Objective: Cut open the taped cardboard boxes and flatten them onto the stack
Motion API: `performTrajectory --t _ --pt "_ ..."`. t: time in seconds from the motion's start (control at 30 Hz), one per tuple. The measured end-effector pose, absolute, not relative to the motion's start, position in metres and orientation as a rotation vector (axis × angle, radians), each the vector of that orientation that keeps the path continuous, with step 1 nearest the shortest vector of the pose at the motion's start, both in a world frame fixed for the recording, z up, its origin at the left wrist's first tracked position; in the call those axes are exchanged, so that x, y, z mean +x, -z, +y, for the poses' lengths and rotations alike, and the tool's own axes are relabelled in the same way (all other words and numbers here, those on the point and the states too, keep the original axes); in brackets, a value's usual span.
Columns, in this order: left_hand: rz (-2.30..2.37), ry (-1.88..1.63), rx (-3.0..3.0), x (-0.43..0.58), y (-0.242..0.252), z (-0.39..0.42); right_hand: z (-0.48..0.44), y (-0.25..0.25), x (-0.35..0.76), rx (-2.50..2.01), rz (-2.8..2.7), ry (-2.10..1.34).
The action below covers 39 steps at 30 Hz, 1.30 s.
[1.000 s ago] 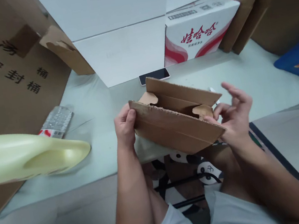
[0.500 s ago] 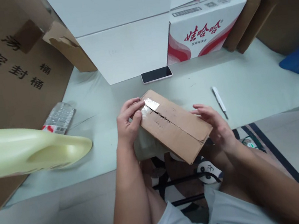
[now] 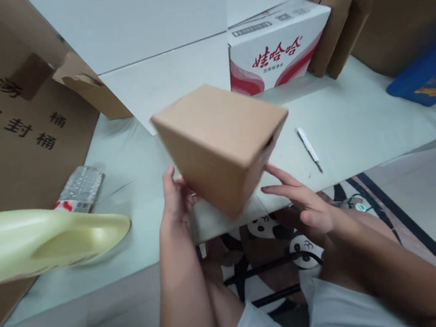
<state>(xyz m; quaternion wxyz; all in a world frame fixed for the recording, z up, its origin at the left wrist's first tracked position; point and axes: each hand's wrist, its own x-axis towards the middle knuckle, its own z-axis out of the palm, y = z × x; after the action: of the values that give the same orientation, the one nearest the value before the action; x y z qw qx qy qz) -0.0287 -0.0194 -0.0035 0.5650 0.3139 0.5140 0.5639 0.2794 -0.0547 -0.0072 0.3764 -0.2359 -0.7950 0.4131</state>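
Observation:
A plain brown cardboard box (image 3: pixel 218 141) is tilted up above the table's near edge, a smooth face and one corner turned towards me. My left hand (image 3: pixel 176 197) grips it low on its left side, with some fingers hidden behind it. On the other side, my right hand (image 3: pixel 303 197) has its fingers stretched and spread; one fingertip is at the box's right side, and whether it touches I cannot tell. A white utility knife (image 3: pixel 309 150) lies on the table to the right of the box.
The cloth-covered table (image 3: pixel 344 128) holds a white and red water carton (image 3: pixel 280 58), folded cardboard (image 3: pixel 328 26), a blue container (image 3: pixel 427 80) and a clear plastic packet (image 3: pixel 82 186). A pale yellow bottle (image 3: pixel 49 238) juts in from the left. Large white boxes (image 3: pixel 164 78) stand behind.
The box has been raised and turned, so its taped, slit face no longer shows. The phone behind it is now hidden. My right hand has spread its fingers; the view has shifted slightly.

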Motion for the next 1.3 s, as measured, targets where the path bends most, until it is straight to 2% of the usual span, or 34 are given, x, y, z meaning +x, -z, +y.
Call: performTrajectory --t 0.17,0.33,0.4,0.47,0.57,0.63,0.73,0.9,1.0,1.2,1.3 --pt "1.128 -0.707 0.595 -0.010 0.000 -0.026 -0.058 0.018 0.278 -0.768 -1.752 -0.917" --pt "1.303 -0.335 1.037 0.001 -0.007 -0.033 -0.048 0.020 0.279 -0.786 -1.615 -0.936" --pt "1.588 -0.485 1.281 0.001 -0.009 -0.034 -0.043 0.020 0.280 -0.758 -1.668 -0.985" --pt "1.755 -0.890 1.440 0.003 -0.011 -0.035 -0.040 0.021 0.280 -0.732 -1.706 -1.028" --pt "1.524 -1.368 1.735 0.013 -0.014 -0.038 -0.038 0.022 0.278 -0.728 -1.704 -1.053" --pt "1.324 -1.354 2.023 0.024 -0.016 -0.039 -0.037 0.023 0.279 -0.731 -1.721 -1.073" --pt "1.263 -1.200 2.260 0.038 -0.015 -0.039 -0.026 0.026 0.290 -0.841 -1.759 -1.032" --pt "1.291 -1.190 2.270 0.040 -0.011 -0.035 0.009 0.029 0.332 -1.814 -1.597 -0.408" --pt "1.263 -1.214 2.271 0.039 -0.010 -0.033 0.021 0.027 0.346 -2.267 -1.600 -0.281" --pt "1.288 -1.226 2.250 0.045 -0.009 -0.033 0.015 0.018 0.335 -2.343 -1.861 -0.433" --pt "1.286 -1.259 2.238 0.050 -0.009 -0.033 0.007 0.016 0.326 -2.068 -1.642 -0.530"
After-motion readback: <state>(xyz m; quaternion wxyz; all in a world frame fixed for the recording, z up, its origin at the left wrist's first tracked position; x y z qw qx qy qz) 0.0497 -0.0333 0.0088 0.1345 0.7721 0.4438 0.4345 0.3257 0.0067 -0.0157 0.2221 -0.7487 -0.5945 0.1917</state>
